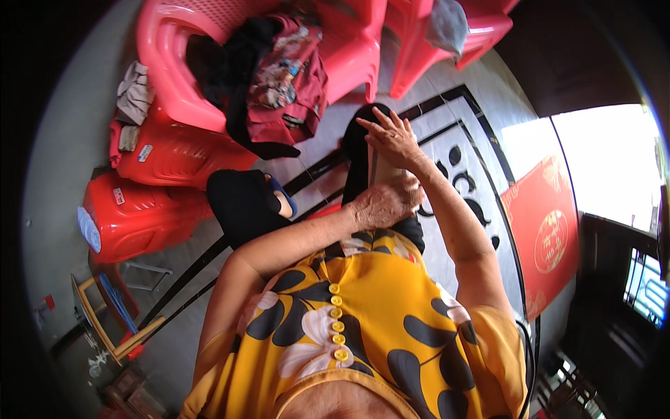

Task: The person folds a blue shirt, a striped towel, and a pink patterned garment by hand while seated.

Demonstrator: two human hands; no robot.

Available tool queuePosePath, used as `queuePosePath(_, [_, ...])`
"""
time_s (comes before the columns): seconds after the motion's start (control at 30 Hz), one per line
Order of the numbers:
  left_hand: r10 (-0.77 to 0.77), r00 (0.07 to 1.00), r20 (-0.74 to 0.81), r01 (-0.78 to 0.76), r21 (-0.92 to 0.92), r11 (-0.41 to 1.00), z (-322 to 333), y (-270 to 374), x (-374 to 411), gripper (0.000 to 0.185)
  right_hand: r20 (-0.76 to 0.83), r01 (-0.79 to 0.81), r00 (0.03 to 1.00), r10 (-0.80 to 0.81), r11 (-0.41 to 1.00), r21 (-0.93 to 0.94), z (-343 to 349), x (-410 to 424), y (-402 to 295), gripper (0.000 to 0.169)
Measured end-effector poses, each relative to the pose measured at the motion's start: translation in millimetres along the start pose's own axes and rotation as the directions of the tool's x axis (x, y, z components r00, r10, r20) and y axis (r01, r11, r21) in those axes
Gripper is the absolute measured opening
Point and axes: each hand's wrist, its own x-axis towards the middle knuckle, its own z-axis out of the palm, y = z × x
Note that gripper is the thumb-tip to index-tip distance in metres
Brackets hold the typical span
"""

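Observation:
My left hand (387, 201) is curled around the lower part of a pale, flat item (383, 172) with a greyish edge, over my right leg in black trousers. What the item is cannot be told. Just beyond it, my right hand (392, 139) lies palm down with fingers spread, over the item's far end and near the black-clad knee (361, 128). Its palm is hidden. My other knee (238, 204) is bent to the left, with a blue-edged shoe (285, 196) partly visible beside it.
Pink plastic chairs stand ahead; one bears a heap of red patterned and black clothes (288, 78), another a grey cloth (447, 26). Stacked red plastic stools (141, 220) stand at left, with folded cloths on top. A red panel with gold patterns (544, 235) is at right.

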Motion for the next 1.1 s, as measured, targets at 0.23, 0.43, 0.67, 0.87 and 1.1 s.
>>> queuePosePath(0.23, [0.038,0.999,-0.038,-0.043,-0.137,0.99,2,4,3,0.033,-0.065,0.012,0.998,-0.011,1.0,0.018,29,66,19,0.04])
queuePosePath(0.43, [-0.069,0.991,-0.118,0.054,-0.129,0.99,-4,6,-10,0.029,-0.357,-0.215,0.884,0.303,0.94,0.265,-1,-24,-7,0.072])
queuePosePath(0.67, [-0.099,0.995,-0.026,0.065,-0.59,0.805,5,-5,-19,0.014,0.272,-0.416,0.761,0.588,0.122,0.901,-6,-117,-23,0.027])
queuePosePath(0.87, [-0.428,0.874,0.229,0.218,-0.973,-0.074,-93,-7,-33,0.011,0.139,-0.319,0.764,0.63,0.181,0.93,1,-98,-25,0.026])
queuePosePath(1.1, [-0.058,0.86,-0.508,-0.208,-0.451,0.868,-317,49,-14,0.015,-0.025,-0.142,0.761,0.648,0.204,0.968,-20,-23,1,0.032])
